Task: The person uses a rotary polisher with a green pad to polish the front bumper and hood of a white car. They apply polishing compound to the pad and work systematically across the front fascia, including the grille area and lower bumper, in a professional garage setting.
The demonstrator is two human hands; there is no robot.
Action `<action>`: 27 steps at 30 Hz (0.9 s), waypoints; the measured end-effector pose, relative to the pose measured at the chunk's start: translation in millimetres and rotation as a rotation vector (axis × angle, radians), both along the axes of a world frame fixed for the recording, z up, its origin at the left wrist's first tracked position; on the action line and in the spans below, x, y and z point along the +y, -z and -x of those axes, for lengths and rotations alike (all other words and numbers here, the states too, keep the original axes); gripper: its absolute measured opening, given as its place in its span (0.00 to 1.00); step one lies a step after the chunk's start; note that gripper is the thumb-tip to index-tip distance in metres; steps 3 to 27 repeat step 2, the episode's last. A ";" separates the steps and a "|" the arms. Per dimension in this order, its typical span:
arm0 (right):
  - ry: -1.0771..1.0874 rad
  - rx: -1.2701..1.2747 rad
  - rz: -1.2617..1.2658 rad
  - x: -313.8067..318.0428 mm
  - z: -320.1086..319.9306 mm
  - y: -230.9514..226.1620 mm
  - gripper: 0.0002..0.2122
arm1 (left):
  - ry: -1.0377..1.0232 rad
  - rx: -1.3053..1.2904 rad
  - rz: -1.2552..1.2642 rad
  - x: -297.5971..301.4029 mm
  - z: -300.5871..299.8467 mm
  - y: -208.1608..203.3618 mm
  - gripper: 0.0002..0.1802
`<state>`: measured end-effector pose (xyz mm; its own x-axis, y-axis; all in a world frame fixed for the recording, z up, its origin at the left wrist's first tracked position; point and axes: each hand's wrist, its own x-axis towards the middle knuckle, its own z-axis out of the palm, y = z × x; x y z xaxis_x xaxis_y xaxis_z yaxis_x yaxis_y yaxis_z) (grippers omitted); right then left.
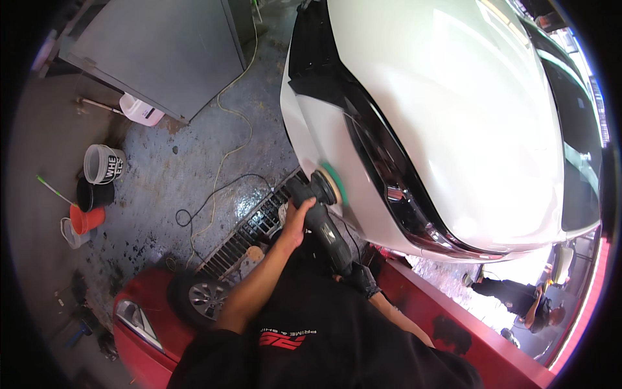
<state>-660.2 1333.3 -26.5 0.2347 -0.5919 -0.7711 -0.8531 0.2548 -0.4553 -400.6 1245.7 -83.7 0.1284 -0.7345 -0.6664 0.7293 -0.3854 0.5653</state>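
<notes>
A black power polisher (329,238) lies slantwise between my hands. Its round green foam pad (335,184) sits against the white panel below the dark light strip (382,159) of a white car (447,123); the exact contact is hard to see. My left hand (299,219), bare, is wrapped round the polisher near its head. Round the rear end of the tool closes my right hand (360,280), in a black glove. A dark cord runs beside the polisher.
A metal floor grate (249,223) crosses the wet floor. Cords snake over it toward a grey cabinet (159,48). At the left are several buckets, one white (103,163) and one orange (87,219). A red car (146,318) stands lower left; another person (518,298) is lower right.
</notes>
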 end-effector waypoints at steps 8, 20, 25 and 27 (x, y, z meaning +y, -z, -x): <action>0.243 -0.295 -0.035 18.3 31.6 29.8 0.32 | -0.012 -0.066 0.051 9.6 16.2 -15.1 0.39; 0.243 -0.295 -0.035 18.3 31.6 29.8 0.32 | -0.012 -0.066 0.051 9.6 16.2 -15.1 0.39; 0.243 -0.295 -0.035 18.3 31.6 29.8 0.32 | -0.012 -0.066 0.051 9.6 16.2 -15.1 0.39; 0.243 -0.295 -0.035 18.3 31.6 29.8 0.32 | -0.012 -0.066 0.051 9.6 16.2 -15.1 0.39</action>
